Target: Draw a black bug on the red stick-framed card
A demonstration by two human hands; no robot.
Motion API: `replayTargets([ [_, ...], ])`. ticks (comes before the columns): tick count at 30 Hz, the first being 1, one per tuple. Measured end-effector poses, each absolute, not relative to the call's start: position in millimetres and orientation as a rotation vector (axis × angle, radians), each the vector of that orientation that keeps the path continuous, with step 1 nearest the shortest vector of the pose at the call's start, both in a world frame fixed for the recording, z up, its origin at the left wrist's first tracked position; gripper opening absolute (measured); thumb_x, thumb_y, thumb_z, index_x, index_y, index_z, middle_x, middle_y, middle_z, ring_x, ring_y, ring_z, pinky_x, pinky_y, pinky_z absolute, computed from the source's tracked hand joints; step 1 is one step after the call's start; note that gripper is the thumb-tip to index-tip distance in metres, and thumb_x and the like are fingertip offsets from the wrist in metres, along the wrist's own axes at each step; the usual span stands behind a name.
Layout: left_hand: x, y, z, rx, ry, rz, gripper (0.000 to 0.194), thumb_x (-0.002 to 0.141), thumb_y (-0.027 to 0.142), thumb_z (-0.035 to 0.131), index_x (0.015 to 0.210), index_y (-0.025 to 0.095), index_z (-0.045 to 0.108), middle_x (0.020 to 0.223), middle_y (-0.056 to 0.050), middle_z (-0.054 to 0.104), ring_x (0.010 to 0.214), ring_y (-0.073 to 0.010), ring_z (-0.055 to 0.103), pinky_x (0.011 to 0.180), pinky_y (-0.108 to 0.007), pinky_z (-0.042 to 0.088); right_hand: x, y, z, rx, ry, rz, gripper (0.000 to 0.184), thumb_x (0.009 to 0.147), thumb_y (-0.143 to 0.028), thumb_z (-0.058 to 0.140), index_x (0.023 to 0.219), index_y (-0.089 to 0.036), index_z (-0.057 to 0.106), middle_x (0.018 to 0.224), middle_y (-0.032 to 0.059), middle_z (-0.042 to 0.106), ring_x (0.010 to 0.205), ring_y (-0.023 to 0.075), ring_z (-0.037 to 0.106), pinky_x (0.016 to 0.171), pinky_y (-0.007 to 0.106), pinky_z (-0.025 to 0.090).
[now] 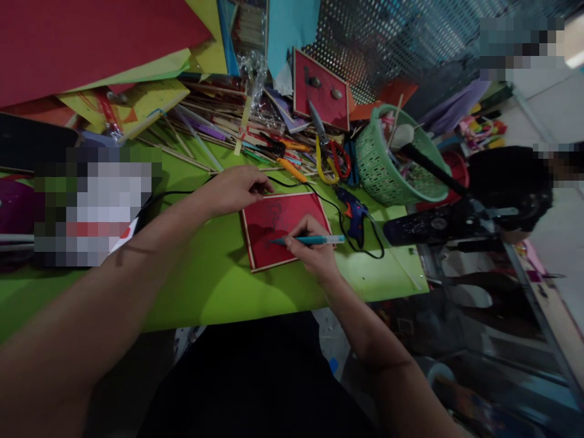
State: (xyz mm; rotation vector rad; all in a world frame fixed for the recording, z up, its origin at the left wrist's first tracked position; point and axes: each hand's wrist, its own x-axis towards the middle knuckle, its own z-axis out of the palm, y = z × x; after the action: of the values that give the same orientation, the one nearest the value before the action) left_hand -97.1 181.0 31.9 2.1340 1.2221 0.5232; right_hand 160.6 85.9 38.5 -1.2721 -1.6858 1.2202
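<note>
A red board with a pale wooden stick frame (292, 210) lies on the green table, with dark pencil-like lines on its left half. My right hand (312, 246) is closed round a teal pen (314, 240), its tip pointing left onto the red surface near the drawn lines. At the board's upper left corner, my left hand (239, 190) has bent fingers on the frame's edge. Just right of the board lies a blue glue gun (356, 216) with a black cord.
Behind lie many thin sticks (201, 100), scissors (319, 146), and another framed red board (322, 88) with stones. A green basket (387, 164) stands at the right. Coloured paper (100, 39) covers the back left. A person's dark-haired head (511, 188) is at the right.
</note>
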Motion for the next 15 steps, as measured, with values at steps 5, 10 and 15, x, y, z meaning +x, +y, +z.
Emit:
replayTargets([
  [5, -97.2, 181.6, 29.9, 2.117, 1.213, 0.548, 0.040, 0.086, 0.020, 0.064, 0.119, 0.018, 0.087, 0.108, -0.008, 0.084, 0.092, -0.0224, 0.071, 0.088, -0.033, 0.055, 160.1, 85.5, 39.6, -1.261, -1.682, 1.222, 0.025, 0.086, -0.036, 0.081, 0.079, -0.028, 0.058, 0.070, -0.0045, 0.059, 0.067, 0.0172, 0.052, 0.065, 0.033, 0.043],
  [10, -97.7, 182.4, 28.5, 2.103, 1.226, 0.544, 0.039, 0.087, 0.022, 0.065, 0.119, 0.018, 0.087, 0.110, -0.009, 0.084, 0.094, -0.0233, 0.073, 0.091, -0.033, 0.056, 159.4, 86.0, 39.9, -1.275, -1.684, 1.199, 0.024, 0.085, -0.036, 0.080, 0.079, -0.029, 0.058, 0.070, -0.0047, 0.057, 0.067, 0.0173, 0.050, 0.065, 0.033, 0.043],
  [15, -97.7, 181.1, 30.2, 2.109, 1.216, 0.543, 0.041, 0.087, 0.024, 0.064, 0.121, 0.019, 0.087, 0.108, -0.008, 0.085, 0.092, -0.0228, 0.071, 0.088, -0.032, 0.056, 159.8, 86.7, 39.3, -1.267, -1.682, 1.183, 0.024, 0.085, -0.036, 0.079, 0.078, -0.029, 0.057, 0.070, -0.0045, 0.057, 0.067, 0.0176, 0.050, 0.064, 0.033, 0.042],
])
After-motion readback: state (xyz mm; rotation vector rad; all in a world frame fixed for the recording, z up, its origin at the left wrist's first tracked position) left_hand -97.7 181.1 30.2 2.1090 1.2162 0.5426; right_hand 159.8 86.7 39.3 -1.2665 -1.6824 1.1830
